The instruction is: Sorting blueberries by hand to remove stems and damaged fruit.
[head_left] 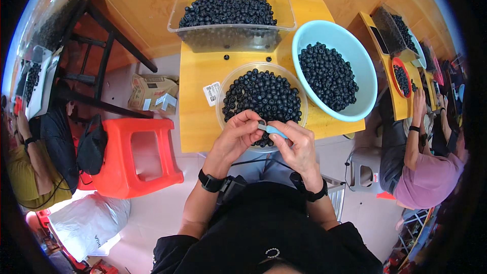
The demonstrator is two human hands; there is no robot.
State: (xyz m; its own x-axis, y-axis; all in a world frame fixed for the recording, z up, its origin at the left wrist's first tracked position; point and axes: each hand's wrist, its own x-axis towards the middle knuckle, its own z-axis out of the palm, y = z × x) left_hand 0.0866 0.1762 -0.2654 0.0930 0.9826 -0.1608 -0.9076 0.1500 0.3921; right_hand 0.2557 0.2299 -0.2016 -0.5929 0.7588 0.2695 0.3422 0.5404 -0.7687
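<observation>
My right hand (298,144) is closed round the light blue handle of a small tool (274,131), whose short grey end points left. The fingers of my left hand (240,131) pinch together at that end; what they hold, apparently something small and dark, is mostly hidden. Both hands meet above the near rim of a round clear plastic tub (220,102). Inside the tub lie many small black beads (261,94), some with a hole showing.
Behind the tub, a clear rectangular bin (228,38) holds more black beads. A light blue basin (369,78) of beads stands right on the yellow table (195,122). Two loose beads lie near the bin. A red stool (119,160) is at left; other people sit on both sides.
</observation>
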